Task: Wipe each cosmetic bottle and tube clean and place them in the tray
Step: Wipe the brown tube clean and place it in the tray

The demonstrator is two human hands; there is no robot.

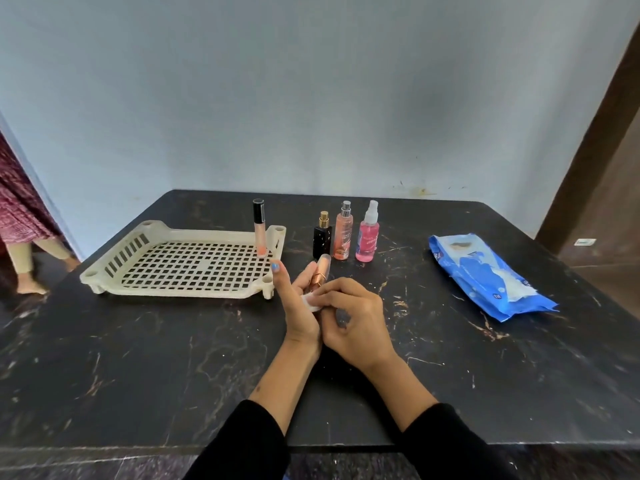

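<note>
A: We have the rose-gold tube (318,276) in our left hand (300,306), fingers curled round its lower half, its cap tilted up and away from us toward the bottles.

B: And our right hand (349,317)?

A: It pinches a small white wipe (309,302) and presses it against the base of the tube. We would say the left holds the tube steady so the right can rub along it.

B: So the tube sits between both hands, above the bench (138,358)?

A: Yes, lifted off it, just beside the near right corner of the tray (104,268). That keeps the drop-off short once the wiping is done.

B: What is already in the tray?

A: One lip gloss (259,230), standing upright at the far right corner. We judge it has been cleaned.

B: And waiting?

A: Three stand in a row just past our hands: a black bottle (322,242), a peach spray bottle (342,237) and a pink spray bottle (367,237). The blue wipe pack (485,275) lies well apart on the right, within our right hand's reach for a fresh sheet.
</note>
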